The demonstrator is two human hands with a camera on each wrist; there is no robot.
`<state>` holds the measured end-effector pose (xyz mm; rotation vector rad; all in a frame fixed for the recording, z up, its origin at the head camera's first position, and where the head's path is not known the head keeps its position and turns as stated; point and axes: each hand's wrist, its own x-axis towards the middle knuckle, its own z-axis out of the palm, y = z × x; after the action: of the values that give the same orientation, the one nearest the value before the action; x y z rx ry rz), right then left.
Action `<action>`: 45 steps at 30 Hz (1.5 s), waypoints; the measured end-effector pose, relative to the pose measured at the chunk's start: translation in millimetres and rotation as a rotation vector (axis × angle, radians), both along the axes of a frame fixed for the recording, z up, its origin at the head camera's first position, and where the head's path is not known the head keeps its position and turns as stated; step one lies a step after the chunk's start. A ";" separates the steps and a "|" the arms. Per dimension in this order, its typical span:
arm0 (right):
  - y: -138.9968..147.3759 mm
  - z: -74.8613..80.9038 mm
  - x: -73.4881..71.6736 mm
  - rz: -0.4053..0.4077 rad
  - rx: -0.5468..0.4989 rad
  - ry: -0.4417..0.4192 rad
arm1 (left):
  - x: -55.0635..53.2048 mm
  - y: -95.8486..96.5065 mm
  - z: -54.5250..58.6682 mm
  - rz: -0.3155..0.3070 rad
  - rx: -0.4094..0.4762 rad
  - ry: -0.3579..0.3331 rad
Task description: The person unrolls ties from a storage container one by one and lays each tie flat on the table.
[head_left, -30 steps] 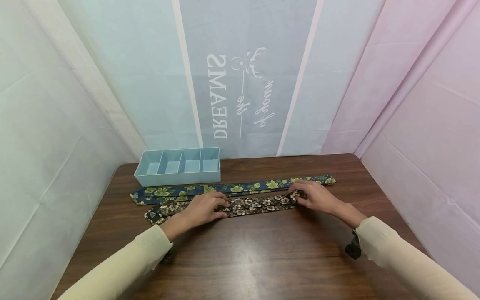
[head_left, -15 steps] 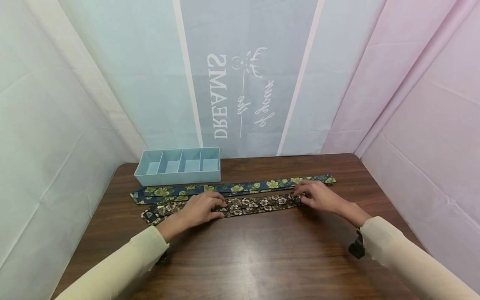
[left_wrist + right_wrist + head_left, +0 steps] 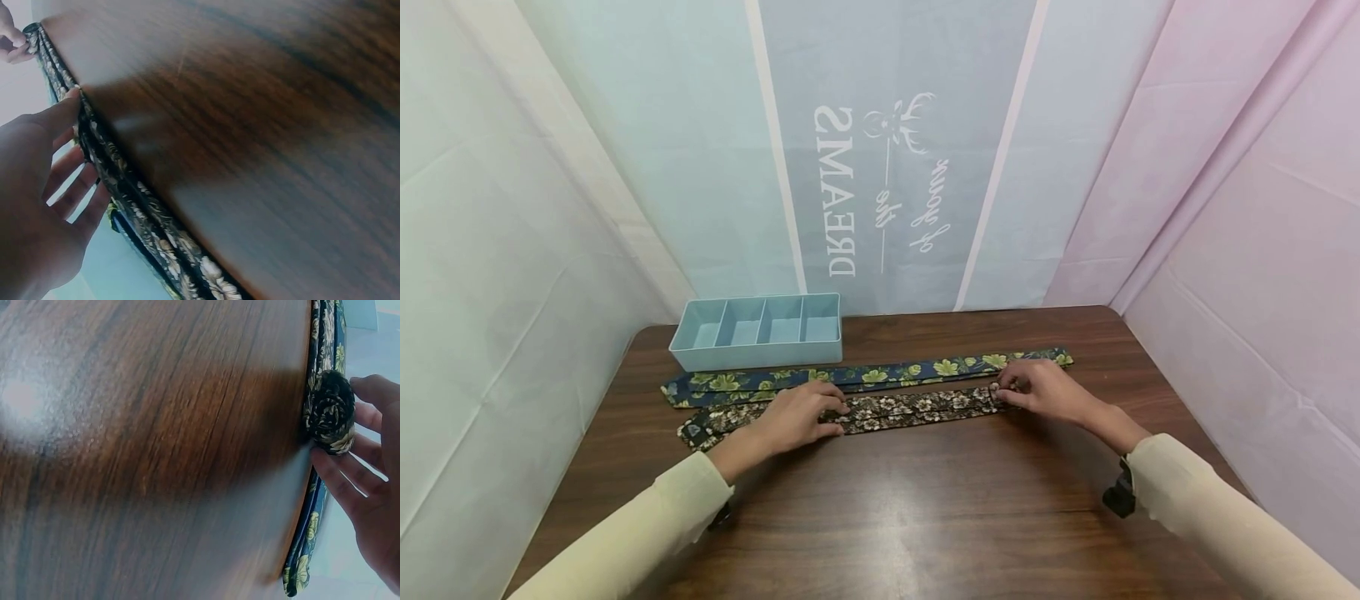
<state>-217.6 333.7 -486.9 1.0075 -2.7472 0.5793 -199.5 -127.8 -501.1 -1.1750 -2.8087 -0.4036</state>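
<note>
A dark brown necktie (image 3: 917, 407) with pale flowers lies lengthwise across the table. Its right end is wound into a small roll (image 3: 331, 415), clearest in the right wrist view. My right hand (image 3: 1048, 393) holds that roll between thumb and fingers. Further left, my left hand (image 3: 790, 419) grips the tie across its width, thumb at the near edge and fingertips at the far one. The tie's pointed left end (image 3: 700, 429) shows beyond the left wrist. Just behind it lies a navy necktie (image 3: 880, 377) with yellow-green flowers, stretched out flat and partly hidden by both hands.
A light blue box (image 3: 756, 357) with several compartments stands at the back left of the brown wooden table (image 3: 910, 500), close behind the navy necktie. Printed fabric (image 3: 887, 192) hangs behind the table, and pale cloth walls (image 3: 1270, 250) rise at both sides.
My right hand has shifted slightly right with its fingers at the roll. My left hand has moved slightly left, and the brown tie's pointed end has slid a little left too.
</note>
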 end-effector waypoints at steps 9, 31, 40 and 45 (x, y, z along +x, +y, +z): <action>-0.1 -1.9 -1.5 -0.057 0.008 -0.029 | -2.6 9.5 7.6 0.022 -0.035 -0.006; -5.1 -1.1 -1.9 0.040 0.058 0.023 | -10.6 62.0 1.3 -0.114 0.011 0.019; -2.7 -1.8 -4.1 0.080 0.082 -0.022 | -10.2 66.0 -3.3 -0.109 -0.038 -0.005; -1.9 -1.7 -4.4 0.120 0.080 -0.010 | -10.7 65.7 -3.8 -0.107 -0.053 0.003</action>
<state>-222.0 331.9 -488.6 1.1978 -2.7532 0.4956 -210.2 -62.1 -504.9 -1.3401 -2.7779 -0.3362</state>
